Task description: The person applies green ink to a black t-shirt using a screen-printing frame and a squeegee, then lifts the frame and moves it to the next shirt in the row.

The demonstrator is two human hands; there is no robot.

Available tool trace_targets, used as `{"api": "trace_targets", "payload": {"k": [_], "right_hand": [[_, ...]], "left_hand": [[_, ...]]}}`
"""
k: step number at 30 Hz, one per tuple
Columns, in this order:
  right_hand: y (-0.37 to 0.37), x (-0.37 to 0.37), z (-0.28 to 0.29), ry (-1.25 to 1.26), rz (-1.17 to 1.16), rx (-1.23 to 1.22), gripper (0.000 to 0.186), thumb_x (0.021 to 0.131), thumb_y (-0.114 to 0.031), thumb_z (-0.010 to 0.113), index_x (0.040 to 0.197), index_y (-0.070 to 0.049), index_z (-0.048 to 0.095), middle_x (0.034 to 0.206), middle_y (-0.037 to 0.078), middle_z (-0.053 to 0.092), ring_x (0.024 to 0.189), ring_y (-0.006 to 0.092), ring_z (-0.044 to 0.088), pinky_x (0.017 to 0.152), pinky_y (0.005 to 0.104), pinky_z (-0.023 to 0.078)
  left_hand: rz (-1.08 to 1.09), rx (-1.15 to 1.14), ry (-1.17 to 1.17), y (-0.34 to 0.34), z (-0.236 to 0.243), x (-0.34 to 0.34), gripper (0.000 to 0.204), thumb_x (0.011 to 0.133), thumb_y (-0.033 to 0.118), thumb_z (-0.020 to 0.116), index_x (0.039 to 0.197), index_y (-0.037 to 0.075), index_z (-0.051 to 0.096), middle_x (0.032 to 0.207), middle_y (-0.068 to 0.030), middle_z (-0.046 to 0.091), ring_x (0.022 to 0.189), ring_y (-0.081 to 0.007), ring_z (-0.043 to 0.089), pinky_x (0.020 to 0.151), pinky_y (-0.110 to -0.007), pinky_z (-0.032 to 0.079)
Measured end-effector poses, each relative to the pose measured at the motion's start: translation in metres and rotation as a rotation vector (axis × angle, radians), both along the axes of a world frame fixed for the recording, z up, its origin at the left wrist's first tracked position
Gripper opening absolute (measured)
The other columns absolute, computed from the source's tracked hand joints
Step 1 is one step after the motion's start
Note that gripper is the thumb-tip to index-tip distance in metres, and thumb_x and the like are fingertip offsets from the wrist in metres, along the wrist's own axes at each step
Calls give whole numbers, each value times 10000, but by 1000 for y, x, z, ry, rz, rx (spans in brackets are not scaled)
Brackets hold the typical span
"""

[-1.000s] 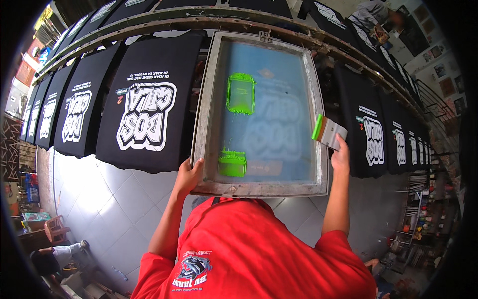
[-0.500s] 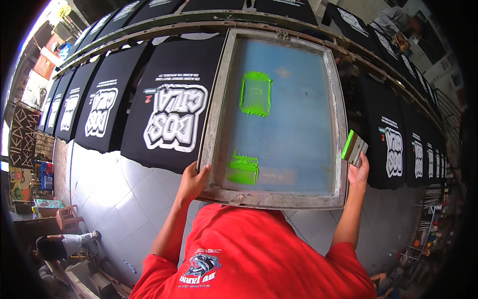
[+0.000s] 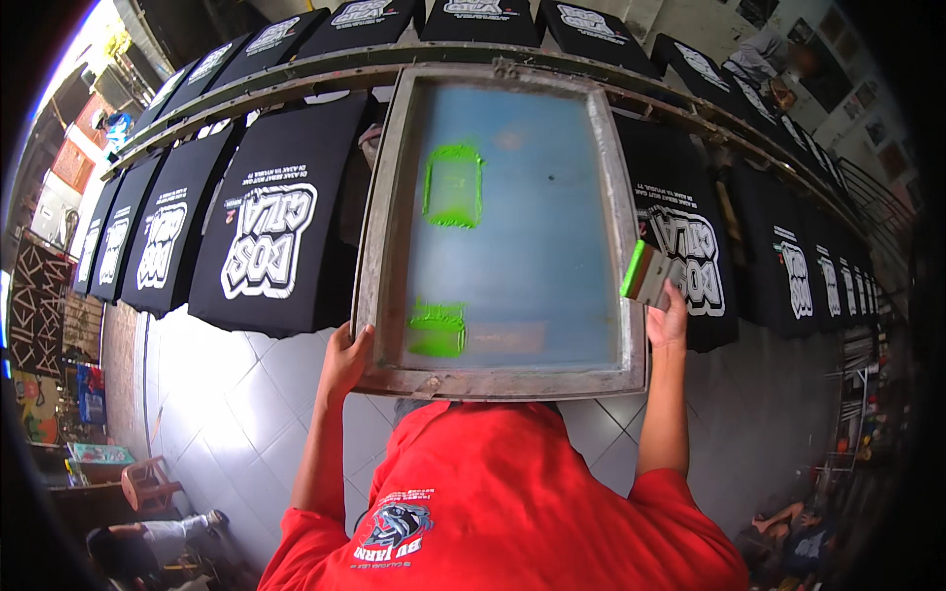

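A screen-printing frame with a pale blue mesh is held in front of me over the row of shirts. Two patches of bright green ink lie on the left part of the mesh. My left hand is closed on the frame's lower left corner. In my right hand is a squeegee with green ink along its blade, held by the frame's right side. Whether some right-hand fingers also grip the frame is hidden.
Black T-shirts with white prints lie on boards in a row to both sides. A long rail runs behind them, with more shirts beyond it. A brown plastic stool stands lower left on the tiled floor. Other people are near the edges.
The screen and both hands have shifted left in view, and the shirts at left sit farther left. A printed shirt now shows right beside the screen's right edge. Both grips stay the same.
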State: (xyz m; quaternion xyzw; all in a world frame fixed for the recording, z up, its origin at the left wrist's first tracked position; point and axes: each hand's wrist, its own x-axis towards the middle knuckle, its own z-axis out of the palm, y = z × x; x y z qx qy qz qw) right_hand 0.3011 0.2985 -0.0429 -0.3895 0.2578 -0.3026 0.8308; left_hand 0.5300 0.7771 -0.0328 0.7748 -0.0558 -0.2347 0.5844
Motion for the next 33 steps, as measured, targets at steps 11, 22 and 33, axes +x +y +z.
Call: {"api": "trace_targets", "payload": {"k": [11, 22, 33], "right_hand": [[72, 48, -3, 80, -12, -12, 471, 855, -268, 607, 1234, -11, 495, 1218, 86, 562, 1165, 221, 499, 1038, 379, 320], [62, 66, -11, 88, 28, 3, 482, 865, -293, 592, 1239, -8, 486, 1232, 100, 550, 1180, 220, 487, 1047, 378, 316], [59, 68, -11, 92, 38, 24, 469, 848, -282, 612, 1222, -17, 510, 1209, 85, 572, 1167, 216, 501, 1040, 366, 322]], "left_hand": [[-48, 120, -29, 67, -21, 48, 420, 891, 314, 587, 1006, -90, 571, 796, -75, 621, 724, -105, 541, 631, -290, 458], [-56, 12, 22, 58, -38, 67, 365, 899, 283, 585, 997, -69, 599, 787, -53, 620, 718, -91, 537, 630, -272, 450], [-9, -6, -1, 46, -53, 66, 330, 913, 280, 572, 949, -46, 602, 698, -13, 572, 605, -72, 483, 524, -280, 412]]}}
